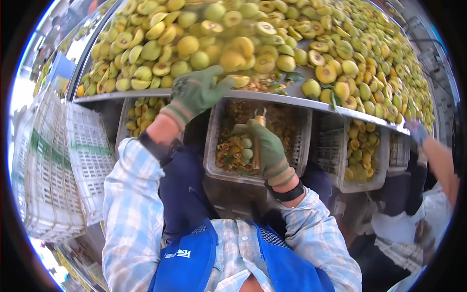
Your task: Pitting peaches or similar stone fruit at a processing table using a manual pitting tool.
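My left hand (198,92), in a green glove, is at the metal rim of the table (160,92), fingers apart and nothing held. Near its thumb lies a yellow fruit half (240,81). Closed in its green glove, my right hand (268,148) grips a wooden-handled tool (258,151) with a small forked or looped metal tip; the exact shape is unclear. It is over a plastic crate (210,155) of peelings, fruit scraps and a few pale round pieces. A big heap of yellow-green stone fruit (187,46), many cut in half, covers the table.
Crates of fruit stand under the table at left (122,127) and right (360,185). White crates (90,151) are stacked at my left. A co-worker's arm (440,160) reaches to the table at far right. Leaves (334,97) and scraps lie near the rim.
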Tool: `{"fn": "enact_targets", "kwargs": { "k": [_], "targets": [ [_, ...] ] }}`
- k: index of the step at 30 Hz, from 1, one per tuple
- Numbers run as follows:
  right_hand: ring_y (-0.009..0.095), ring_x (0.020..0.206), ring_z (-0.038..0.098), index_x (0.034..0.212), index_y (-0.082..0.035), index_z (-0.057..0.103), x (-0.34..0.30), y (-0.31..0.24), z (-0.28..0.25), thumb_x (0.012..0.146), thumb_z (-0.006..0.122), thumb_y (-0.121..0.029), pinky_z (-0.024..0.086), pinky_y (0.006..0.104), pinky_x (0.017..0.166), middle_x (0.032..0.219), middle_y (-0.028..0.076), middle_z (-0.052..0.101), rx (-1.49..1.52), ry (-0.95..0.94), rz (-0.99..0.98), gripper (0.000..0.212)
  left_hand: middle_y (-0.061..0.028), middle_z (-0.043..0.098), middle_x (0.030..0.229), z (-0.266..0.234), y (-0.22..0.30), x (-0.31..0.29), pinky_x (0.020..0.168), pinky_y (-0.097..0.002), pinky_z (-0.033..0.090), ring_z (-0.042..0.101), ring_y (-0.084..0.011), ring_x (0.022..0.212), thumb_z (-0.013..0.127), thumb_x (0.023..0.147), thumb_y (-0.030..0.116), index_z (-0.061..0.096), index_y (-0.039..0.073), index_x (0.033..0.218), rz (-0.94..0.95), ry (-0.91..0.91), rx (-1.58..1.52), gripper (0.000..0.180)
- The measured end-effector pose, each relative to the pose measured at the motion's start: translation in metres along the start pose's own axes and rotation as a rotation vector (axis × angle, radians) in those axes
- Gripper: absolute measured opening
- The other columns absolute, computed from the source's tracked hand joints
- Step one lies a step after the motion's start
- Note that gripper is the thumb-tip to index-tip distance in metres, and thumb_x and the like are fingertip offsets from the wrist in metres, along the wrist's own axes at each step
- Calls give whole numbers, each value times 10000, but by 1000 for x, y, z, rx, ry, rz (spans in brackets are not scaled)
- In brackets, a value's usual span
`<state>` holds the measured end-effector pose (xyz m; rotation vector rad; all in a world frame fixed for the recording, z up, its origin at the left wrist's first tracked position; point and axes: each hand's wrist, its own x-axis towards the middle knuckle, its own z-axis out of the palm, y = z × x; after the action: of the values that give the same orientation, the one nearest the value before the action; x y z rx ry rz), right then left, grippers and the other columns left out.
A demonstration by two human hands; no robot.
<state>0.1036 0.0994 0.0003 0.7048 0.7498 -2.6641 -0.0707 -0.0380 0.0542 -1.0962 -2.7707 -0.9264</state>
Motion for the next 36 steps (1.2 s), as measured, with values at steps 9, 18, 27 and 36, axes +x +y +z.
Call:
{"fn": "enact_targets", "kwargs": {
  "k": [9,18,27,36],
  "targets": [
    [115,518,527,1164,7,556,-21,-21,-1,954,534,-403,442,234,454,685,-1,560,-6,14,-135,461,-197,673,995,67,9,19,820,-376,511,661,-292,931,689,784,389,570,-4,1192,-76,26,25,579],
    [105,611,585,1033,-35,596,-42,-63,-3,936,595,-343,486,256,497,787,52,631,-137,174,-395,323,-191,520,1306,45,87,-9,992,-335,436,528,-235,1189,719,769,122,405,-48,1363,269,-209,-719,692],
    [104,881,605,1121,-8,599,-4,-23,-5,885,666,-96,536,256,729,989,42,648,-13,95,-863,261,-128,619,1166,66,67,-29,906,-295,477,586,-170,1035,607,907,48,542,2,1262,194,-127,-717,364],
    [123,805,636,1074,15,594,2,-20,-15,846,539,1,553,275,689,915,53,663,-335,313,-925,235,-184,641,1108,96,54,-20,827,-341,535,635,-239,996,538,867,-121,557,-6,1059,555,175,-782,225]
  ]
}}
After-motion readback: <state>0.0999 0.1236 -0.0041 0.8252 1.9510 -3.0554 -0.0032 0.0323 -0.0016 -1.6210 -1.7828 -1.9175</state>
